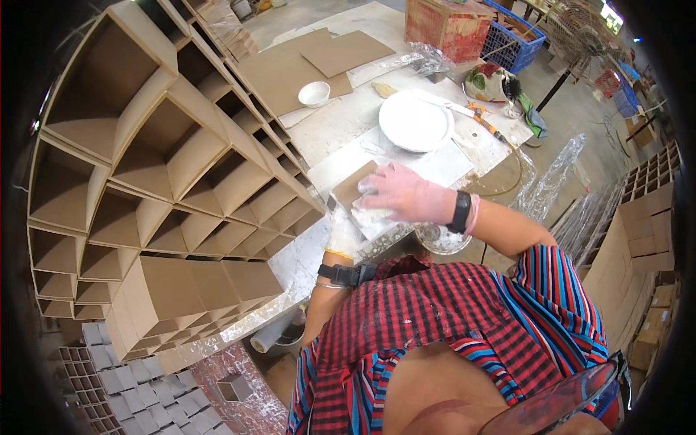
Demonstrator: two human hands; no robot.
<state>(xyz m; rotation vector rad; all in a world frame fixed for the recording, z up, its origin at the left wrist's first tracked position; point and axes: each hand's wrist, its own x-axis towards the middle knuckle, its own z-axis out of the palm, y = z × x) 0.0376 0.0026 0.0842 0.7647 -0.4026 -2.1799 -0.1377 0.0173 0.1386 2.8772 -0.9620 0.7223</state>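
My left hand (344, 233), in a white knitted glove with a yellow cuff edge, grips the near left side of a small brown board box (354, 187) with a whitish lower side. My right hand (407, 193), in a pink glove, reaches across from the right and presses onto that box with fingers bent. Something white shows under its fingers, too blurred to name. Just beyond lies a round white dish (415, 122) on a white sheet. To its right rests a tool with an orange-brown handle (487, 125) and a hose.
Stacked brown open compartment boxes (181, 156) rise close on the left. A small white bowl (314, 93) stands by flat brown boards (348, 53). Farther back are a red-stained box (446, 29), a blue crate (516, 43) and a standing fan (580, 32).
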